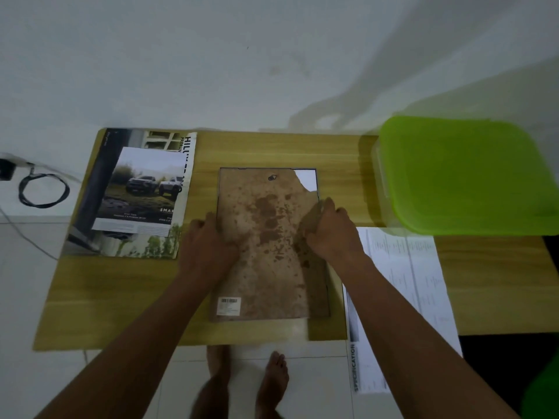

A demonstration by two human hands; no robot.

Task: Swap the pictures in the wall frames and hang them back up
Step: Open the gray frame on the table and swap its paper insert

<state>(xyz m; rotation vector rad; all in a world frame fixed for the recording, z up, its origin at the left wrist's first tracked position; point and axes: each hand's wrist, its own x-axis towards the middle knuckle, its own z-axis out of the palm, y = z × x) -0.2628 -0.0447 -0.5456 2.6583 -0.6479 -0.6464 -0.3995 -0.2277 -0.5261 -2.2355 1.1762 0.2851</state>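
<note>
A picture frame (321,189) lies face down in the middle of the wooden table (121,297). Its stained brown backing board (266,243) faces up, with a small hanger near the top and a torn top right corner showing white beneath. My left hand (208,240) has its fingers curled over the frame's left edge. My right hand (328,231) has its fingers curled at the frame's right edge, over the board. A picture of two cars (142,189) lies on a larger printed sheet (90,207) at the table's left.
A bright green plastic lid (465,173) on a clear box stands at the back right. A white printed sheet (402,291) hangs over the table's front right edge. A coiled black cable (42,189) lies on a surface to the left. A white wall is behind.
</note>
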